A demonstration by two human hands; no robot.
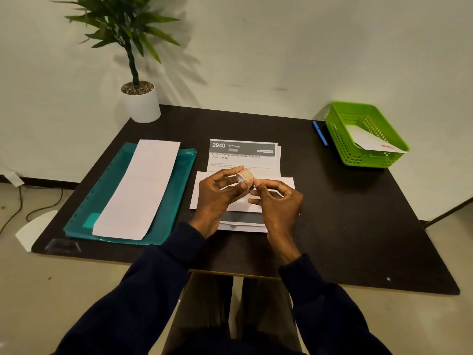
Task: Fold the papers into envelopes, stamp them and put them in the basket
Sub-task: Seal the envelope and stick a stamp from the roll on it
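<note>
So the person has a little stamp roll (246,178) up in both hands, right over the middle of the table (345,213). It's a small ring of tape-like stamps, pale with reddish-orange print and a white inner core. The left hand (217,190) holds it from the left side, thumb and fingertips curled onto the ring. The right hand (277,201) pinches at the roll's lower right edge with thumb and forefinger, the other fingers loosely curled below. Can't tell if a stamp is actually peeling off, it's too small.

Directly under the hands is a folded envelope (286,181), plain white, lying flat across a printed sheet (243,149) with a grey header reading "2940 KITCHEN".

Off at the far right corner sits the green basket (340,139), a plastic lattice type, with one finished envelope (368,142) leaning inside, a reddish stamp on its corner. A blue pen (320,133) lies just beside the basket's left wall.

On the left there's a teal folder (176,190) with a long folded paper (140,188) on top, and a potted plant (142,103) at the back left corner.
</note>
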